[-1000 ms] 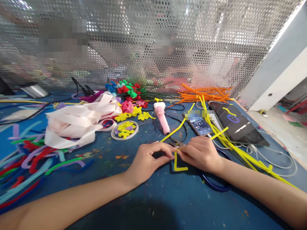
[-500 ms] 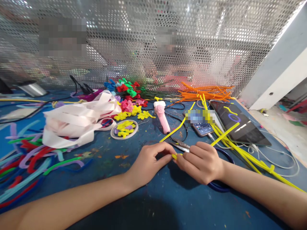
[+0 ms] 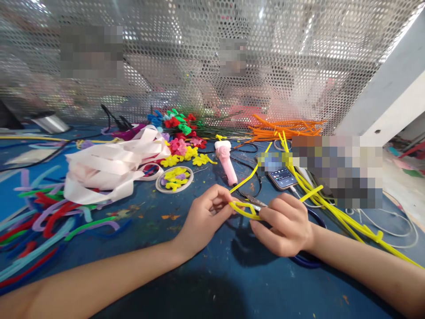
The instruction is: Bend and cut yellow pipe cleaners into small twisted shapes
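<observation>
Left hand (image 3: 206,217), right hand (image 3: 283,223) drawn slightly apart; both curled, fingers (image 3: 274,219) pinched on bent yellow strip (image 3: 246,214)

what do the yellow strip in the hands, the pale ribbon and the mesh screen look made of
Yellow strip: probably fuzzy chenille over wire, since it looks soft-edged and holds a tight bend. Pale ribbon: smooth, perhaps satin fabric, judging by its sheen and loose folds. Mesh screen: likely metal, grey and shiny, with regular round holes.

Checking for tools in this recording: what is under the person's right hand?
Scissors: metal blades show left of the right hand, blue handles on both sides of the wrist. The hand covers the stretch between.
</observation>
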